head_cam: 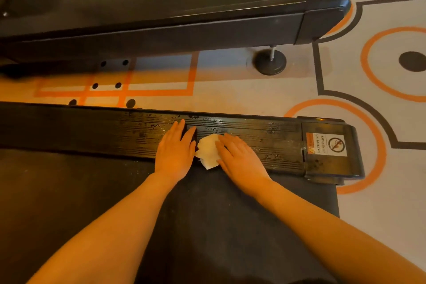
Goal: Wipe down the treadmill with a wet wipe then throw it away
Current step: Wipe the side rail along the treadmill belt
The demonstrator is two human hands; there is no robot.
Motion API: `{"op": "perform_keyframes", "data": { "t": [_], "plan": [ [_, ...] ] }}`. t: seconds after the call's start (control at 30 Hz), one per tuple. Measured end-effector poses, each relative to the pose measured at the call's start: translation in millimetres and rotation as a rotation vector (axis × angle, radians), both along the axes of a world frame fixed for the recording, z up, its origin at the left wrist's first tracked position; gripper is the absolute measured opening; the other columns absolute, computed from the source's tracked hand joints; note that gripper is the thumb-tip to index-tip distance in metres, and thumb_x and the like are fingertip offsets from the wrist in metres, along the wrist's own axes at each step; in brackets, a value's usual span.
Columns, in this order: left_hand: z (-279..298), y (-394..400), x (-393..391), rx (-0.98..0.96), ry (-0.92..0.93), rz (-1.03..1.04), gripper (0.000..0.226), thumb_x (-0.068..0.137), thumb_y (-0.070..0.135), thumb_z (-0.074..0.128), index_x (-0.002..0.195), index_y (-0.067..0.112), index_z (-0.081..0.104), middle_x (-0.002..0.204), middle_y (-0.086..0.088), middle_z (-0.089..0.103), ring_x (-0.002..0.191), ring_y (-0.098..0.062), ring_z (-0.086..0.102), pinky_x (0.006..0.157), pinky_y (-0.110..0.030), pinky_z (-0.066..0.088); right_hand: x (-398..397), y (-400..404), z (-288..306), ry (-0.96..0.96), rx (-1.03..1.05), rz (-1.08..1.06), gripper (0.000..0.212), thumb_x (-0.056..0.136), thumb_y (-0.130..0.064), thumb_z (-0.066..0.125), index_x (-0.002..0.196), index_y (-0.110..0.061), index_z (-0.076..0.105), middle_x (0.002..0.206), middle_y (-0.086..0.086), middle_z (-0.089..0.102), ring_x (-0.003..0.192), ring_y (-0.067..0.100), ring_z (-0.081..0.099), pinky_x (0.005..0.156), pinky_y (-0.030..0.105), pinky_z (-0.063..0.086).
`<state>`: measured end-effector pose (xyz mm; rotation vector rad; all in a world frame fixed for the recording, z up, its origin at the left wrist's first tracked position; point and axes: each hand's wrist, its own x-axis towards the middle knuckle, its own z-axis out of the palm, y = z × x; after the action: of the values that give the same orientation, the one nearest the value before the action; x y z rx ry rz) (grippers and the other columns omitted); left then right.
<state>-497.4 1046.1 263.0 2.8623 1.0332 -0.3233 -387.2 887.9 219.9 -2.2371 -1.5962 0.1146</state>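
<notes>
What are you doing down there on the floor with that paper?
A person is cleaning a treadmill. Their right hand presses a white wet wipe flat on the ribbed black side rail, beside the belt. The left hand rests flat on the rail next to it. The rail looks wet and shiny around the hands.
</notes>
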Motion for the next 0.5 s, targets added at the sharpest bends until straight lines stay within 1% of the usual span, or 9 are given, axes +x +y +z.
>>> {"op": "perform_keyframes", "data": {
  "t": [0.07,0.13,0.17,0.27,0.33,0.43,0.5],
  "plan": [
    [-4.1,8.1,-6.0,-0.007,-0.026,-0.006,0.049,0.104,0.027,0.04,0.152,0.02,0.031,0.161,-0.009,0.019,0.15,-0.025,0.013,0.121,-0.039,0.018,-16.6,12.7,-5.6,-0.014,-0.002,0.062,0.065,0.079,-0.026,0.08,0.133,0.0,0.055,0.136,0.02,0.056,0.125,0.036,0.054,0.105,0.044,0.033],
    [-10.1,17.2,-9.3,-0.01,-0.039,-0.021,0.049,0.104,0.026,0.041,0.151,0.02,0.033,0.161,-0.009,0.021,0.15,-0.025,0.013,0.121,-0.04,0.019,-26.9,22.2,-14.2,-0.042,-0.016,0.127,0.064,0.088,-0.028,0.07,0.142,-0.004,0.045,0.147,0.018,0.044,0.137,0.036,0.04,0.112,0.046,0.03],
    [-12.8,21.3,-10.0,-0.016,-0.043,-0.029,0.049,0.104,0.026,0.041,0.151,0.021,0.032,0.161,-0.009,0.02,0.15,-0.025,0.013,0.12,-0.04,0.019,-28.2,25.1,-18.3,-0.051,-0.024,0.144,0.063,0.091,-0.029,0.066,0.144,-0.006,0.043,0.15,0.017,0.041,0.14,0.035,0.036,0.113,0.046,0.029],
    [-19.0,30.2,-11.3,-0.02,-0.064,-0.048,0.049,0.104,0.029,0.039,0.152,0.023,0.03,0.162,-0.008,0.017,0.15,-0.024,0.01,0.119,-0.04,0.018,-24.8,27.3,-25.5,-0.109,-0.032,0.131,0.06,0.089,-0.034,0.067,0.141,-0.009,0.049,0.149,0.015,0.043,0.139,0.034,0.039,0.111,0.044,0.027],
    [-22.2,34.6,-12.2,-0.02,-0.074,-0.059,0.05,0.104,0.031,0.038,0.152,0.024,0.029,0.162,-0.008,0.014,0.15,-0.024,0.009,0.119,-0.041,0.019,-25.4,27.7,-28.3,-0.14,-0.007,0.122,0.06,0.089,-0.034,0.065,0.141,-0.01,0.049,0.149,0.015,0.044,0.138,0.034,0.039,0.111,0.044,0.026],
    [-26.9,38.0,-10.4,-0.015,-0.116,-0.07,0.05,0.102,0.034,0.033,0.152,0.023,0.031,0.162,-0.01,0.016,0.15,-0.026,0.012,0.119,-0.043,0.021,-28.8,25.7,-31.8,-0.151,0.053,0.072,0.057,0.093,-0.036,0.054,0.143,-0.009,0.046,0.149,0.014,0.044,0.138,0.031,0.039,0.111,0.045,0.025],
    [-31.5,39.2,-10.7,-0.001,-0.149,-0.081,0.053,0.1,0.036,0.028,0.15,0.022,0.034,0.16,-0.012,0.021,0.149,-0.028,0.017,0.118,-0.045,0.025,-30.3,27.3,-30.2,-0.158,0.061,0.04,0.053,0.096,-0.036,0.043,0.141,-0.008,0.047,0.147,0.013,0.046,0.137,0.028,0.041,0.11,0.044,0.027]
  ]
}}
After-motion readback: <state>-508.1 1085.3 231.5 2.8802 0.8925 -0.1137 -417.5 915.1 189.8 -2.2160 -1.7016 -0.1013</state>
